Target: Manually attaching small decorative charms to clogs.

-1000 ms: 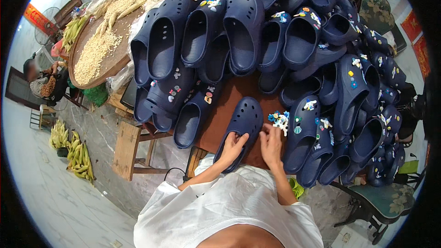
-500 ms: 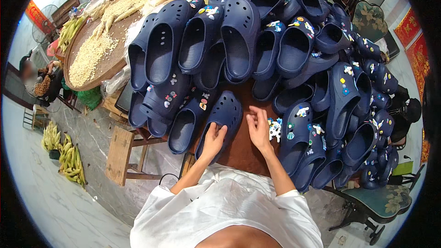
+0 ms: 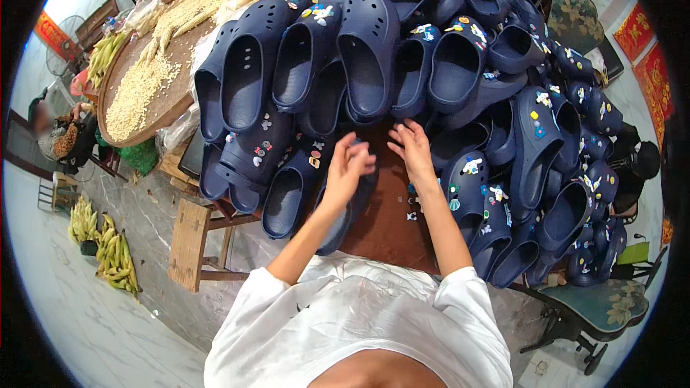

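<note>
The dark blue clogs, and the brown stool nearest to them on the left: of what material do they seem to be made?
Clogs: probably moulded foam or rubber, fairly matte; smooth, thick shells with round holes suggest it.
Stool: apparently wood, dull finish; brown, plank-like seat. Any varnish is unclear.

Left hand over navy clog; right hand above brown tabletop; charm-studded clogs heaped around.
</note>
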A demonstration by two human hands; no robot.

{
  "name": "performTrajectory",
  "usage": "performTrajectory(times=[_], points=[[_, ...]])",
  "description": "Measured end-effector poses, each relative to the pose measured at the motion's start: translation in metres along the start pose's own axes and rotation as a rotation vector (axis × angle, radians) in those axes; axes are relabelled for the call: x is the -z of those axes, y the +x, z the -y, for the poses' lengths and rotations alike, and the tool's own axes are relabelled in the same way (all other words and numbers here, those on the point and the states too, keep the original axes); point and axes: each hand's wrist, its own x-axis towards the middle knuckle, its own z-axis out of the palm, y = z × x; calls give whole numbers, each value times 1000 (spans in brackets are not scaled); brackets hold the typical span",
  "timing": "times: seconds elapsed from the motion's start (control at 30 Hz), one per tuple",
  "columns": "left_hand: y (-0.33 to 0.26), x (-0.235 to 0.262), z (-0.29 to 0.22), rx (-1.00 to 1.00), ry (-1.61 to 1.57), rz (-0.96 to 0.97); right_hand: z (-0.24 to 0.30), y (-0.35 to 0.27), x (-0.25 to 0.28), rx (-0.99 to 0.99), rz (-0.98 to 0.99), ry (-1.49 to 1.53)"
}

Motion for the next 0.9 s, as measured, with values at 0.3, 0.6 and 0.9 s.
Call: performTrajectory(times=[0.3,0.6,0.9], points=[[85,-6,-15,282,-686,13,20,5,0,-2,141,86],[86,6,-67,243,-586,18,14,12,-1,-11,52,167],[83,14,-87,195,-699,55,-11,24,-17,-118,178,-127]])
